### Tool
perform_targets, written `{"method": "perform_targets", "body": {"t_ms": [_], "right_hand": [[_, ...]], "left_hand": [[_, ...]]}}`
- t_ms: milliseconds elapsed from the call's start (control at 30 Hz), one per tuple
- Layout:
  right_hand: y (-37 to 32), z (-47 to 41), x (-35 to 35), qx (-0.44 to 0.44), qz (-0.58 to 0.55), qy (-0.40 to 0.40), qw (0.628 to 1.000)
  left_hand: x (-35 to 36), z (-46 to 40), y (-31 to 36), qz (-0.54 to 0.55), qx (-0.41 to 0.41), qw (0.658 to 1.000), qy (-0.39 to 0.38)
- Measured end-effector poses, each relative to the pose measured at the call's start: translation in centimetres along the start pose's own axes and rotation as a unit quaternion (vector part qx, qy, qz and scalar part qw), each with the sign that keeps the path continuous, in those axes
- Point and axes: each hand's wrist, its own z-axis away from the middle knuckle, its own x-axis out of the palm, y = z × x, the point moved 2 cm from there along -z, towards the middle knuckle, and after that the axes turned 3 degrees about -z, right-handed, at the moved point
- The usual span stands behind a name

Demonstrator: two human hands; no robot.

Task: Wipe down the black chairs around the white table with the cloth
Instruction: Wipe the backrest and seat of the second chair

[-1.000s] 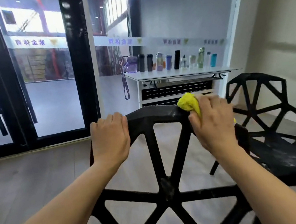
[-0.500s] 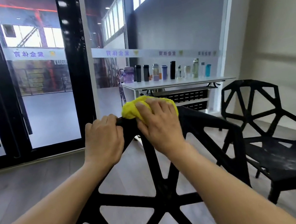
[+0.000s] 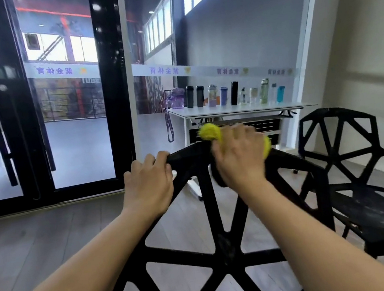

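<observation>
We have the near chair [image 3: 212, 217] by its top rail, back towards us. Our left hand [image 3: 149, 190] sits at the rail's left corner, fingers [image 3: 149, 159] curled tight over the edge, steadying it. Our right hand [image 3: 238, 160] is on the rail's middle-right stretch, fingers folded round the cloth [image 3: 209, 131], pressing it against the bar; yellow bulges out on both sides of the fist. The hand is blurred, so the exact wrap is unclear. The cloth looks soft and light, best kept bunched in the palm so it moulds round each strut. The chair looks stiff and hard, an open lattice of bars, probably light enough to skid on the floor, hence the bracing grip up top. A second chair [image 3: 367, 180] waits to the right, well apart, its seat looking dusty.
</observation>
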Motion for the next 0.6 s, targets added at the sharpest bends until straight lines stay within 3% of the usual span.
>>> {"method": "perform_targets", "body": {"t_ms": [133,233,300,433,600], "right_hand": [[-8.7,-0.6,2.1,-0.113,-0.073,0.005,0.991],[-7.7,-0.8,2.5,-0.141,-0.049,-0.005,0.989],[-4.0,-1.4,1.9,-0.108,-0.001,-0.021,0.994],[6.4,-0.5,-0.8,0.052,0.068,-0.078,0.993],[9.3,1.3,-3.1,0.138,0.047,-0.015,0.989]], "left_hand": [[-0.2,-0.2,-0.8,0.038,0.001,0.999,0.018],[-0.3,-0.2,-0.9,0.062,0.008,0.997,0.038],[-0.2,-0.1,-0.9,0.067,0.003,0.997,0.049],[0.0,0.0,-0.6,0.067,-0.002,0.996,0.059],[-0.3,-0.1,-0.6,0.063,-0.005,0.997,0.044]]}}
